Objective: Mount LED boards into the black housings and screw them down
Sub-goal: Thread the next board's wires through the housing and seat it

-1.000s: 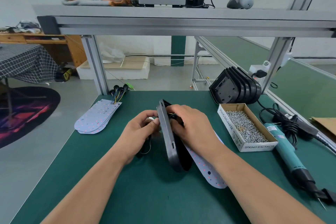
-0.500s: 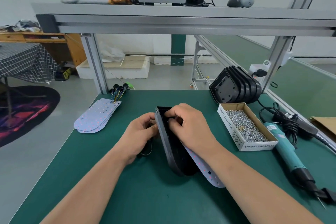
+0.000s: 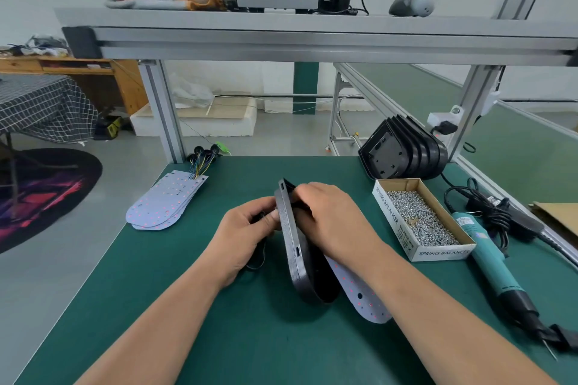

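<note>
A black housing (image 3: 295,255) stands on its edge in the middle of the green mat, its open side turned right. My right hand (image 3: 331,222) curls over its upper rim with fingers inside the shell. My left hand (image 3: 247,230) pinches something small and dark against the housing's back, with a thin black wire looping below it. A white LED board (image 3: 359,294) with red dots lies flat under and right of the housing. More LED boards (image 3: 165,203) with coloured wires lie stacked at the left. Spare black housings (image 3: 403,150) lean at the back right.
An open cardboard box of screws (image 3: 419,219) sits right of my right hand. A teal electric screwdriver (image 3: 491,262) with its black cable lies along the right edge. Aluminium frame posts (image 3: 162,112) and a shelf (image 3: 312,37) rise behind the mat.
The housing has tipped more upright on its edge, its top end swinging a little left. My right hand stayed on its upper rim and my left hand stayed against its back.
</note>
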Demonstrator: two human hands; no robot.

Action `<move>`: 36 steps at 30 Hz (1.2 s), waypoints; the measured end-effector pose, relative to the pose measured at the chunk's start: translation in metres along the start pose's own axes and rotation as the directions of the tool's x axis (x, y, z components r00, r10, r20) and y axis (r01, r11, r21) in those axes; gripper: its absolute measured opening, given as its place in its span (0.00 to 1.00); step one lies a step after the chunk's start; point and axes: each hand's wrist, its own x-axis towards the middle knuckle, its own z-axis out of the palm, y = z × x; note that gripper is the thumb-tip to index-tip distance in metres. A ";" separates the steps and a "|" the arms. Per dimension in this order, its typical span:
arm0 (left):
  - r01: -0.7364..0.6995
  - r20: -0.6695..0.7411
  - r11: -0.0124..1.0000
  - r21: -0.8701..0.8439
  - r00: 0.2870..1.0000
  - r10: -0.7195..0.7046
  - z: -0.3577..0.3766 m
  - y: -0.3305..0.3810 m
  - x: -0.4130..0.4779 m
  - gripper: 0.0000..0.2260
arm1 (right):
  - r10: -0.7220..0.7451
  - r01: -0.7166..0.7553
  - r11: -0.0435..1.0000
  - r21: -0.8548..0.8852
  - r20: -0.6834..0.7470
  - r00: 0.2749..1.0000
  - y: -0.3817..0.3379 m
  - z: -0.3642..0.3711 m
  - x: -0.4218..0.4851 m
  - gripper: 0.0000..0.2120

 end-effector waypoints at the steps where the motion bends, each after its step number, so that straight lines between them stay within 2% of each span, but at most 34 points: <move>1: -0.004 0.001 1.000 -0.011 1.000 0.004 0.000 0.000 0.000 0.14 | 0.035 -0.034 0.999 0.027 -0.015 0.999 0.000 0.000 0.000 0.07; 6: -0.009 -0.014 1.000 0.004 1.000 0.009 0.001 0.002 -0.001 0.12 | 0.127 -0.120 0.975 0.187 -0.024 0.992 0.006 -0.001 0.001 0.06; 8: -0.007 -0.020 1.000 0.019 1.000 0.007 0.002 0.001 -0.001 0.11 | 0.110 -0.113 0.969 0.220 0.024 0.994 0.006 -0.003 0.000 0.06; 12: -0.016 -0.022 0.999 0.048 1.000 0.017 0.004 0.004 -0.001 0.11 | 0.035 -0.056 0.982 0.180 0.118 0.992 0.007 -0.009 0.000 0.06; 14: -0.041 0.004 0.998 0.052 0.999 0.041 0.007 0.005 -0.002 0.12 | 0.030 -0.043 0.989 0.143 0.096 0.995 0.007 -0.010 -0.002 0.02; 16: -0.056 0.019 0.997 0.052 0.998 0.055 0.010 0.005 -0.003 0.13 | 0.038 -0.042 0.991 0.124 0.034 0.999 0.004 -0.007 -0.005 0.05; 21: -0.005 0.018 0.999 0.048 1.000 0.004 0.012 0.005 -0.001 0.15 | 0.194 -0.186 0.978 0.096 -0.077 0.978 0.002 0.002 -0.005 0.06; 23: -0.001 -0.005 0.999 0.049 1.000 0.001 0.012 0.006 -0.002 0.15 | 0.200 -0.194 0.979 0.061 -0.104 0.974 0.002 0.003 -0.004 0.07; 28: -0.040 -0.022 0.995 0.088 0.999 0.042 0.013 0.004 -0.002 0.14 | 0.120 -0.116 0.987 0.115 -0.031 0.992 0.007 0.003 -0.003 0.04; 31: -0.050 -0.044 0.991 0.126 0.997 0.056 0.013 0.003 -0.002 0.15 | 0.099 -0.102 0.990 0.092 0.042 0.994 0.008 0.005 -0.006 0.10; 34: -0.063 -0.042 0.989 0.133 0.997 0.069 0.010 0.003 -0.001 0.15 | 0.104 -0.118 0.987 0.109 0.130 0.986 0.010 0.005 -0.008 0.09; 36: -0.066 -0.038 0.986 0.152 0.997 0.073 0.012 0.003 -0.001 0.14 | 0.079 -0.087 0.992 0.089 0.084 0.993 0.010 0.005 -0.011 0.08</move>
